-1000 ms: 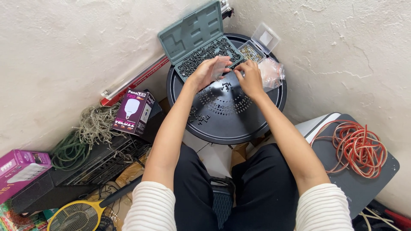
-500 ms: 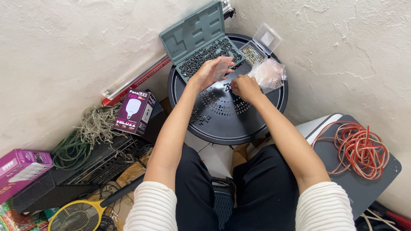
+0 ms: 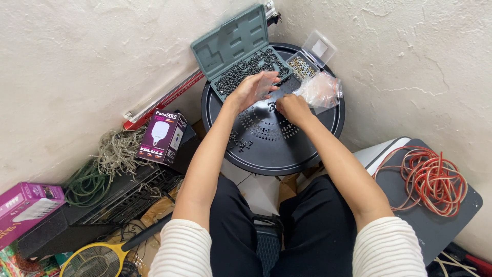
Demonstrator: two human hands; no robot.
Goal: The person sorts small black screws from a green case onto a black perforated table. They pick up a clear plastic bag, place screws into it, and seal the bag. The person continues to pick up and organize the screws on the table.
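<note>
Small dark screws (image 3: pixel 271 106) are being pinched by the curled right hand (image 3: pixel 291 109) on the round black tray (image 3: pixel 318 141). The left hand (image 3: pixel 254 90) is being held open, nearer the grey case (image 3: pixel 233 43) just behind.

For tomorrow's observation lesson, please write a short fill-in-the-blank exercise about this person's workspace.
1. The open grey case full of dark screws rests on a round ____ tray.
2. The coiled cable right of the person is ____.
3. The right hand rests on the ____.
4. The crumpled plastic bag lies nearest the ____ hand.

Missing words: black; red; tray; right
</note>
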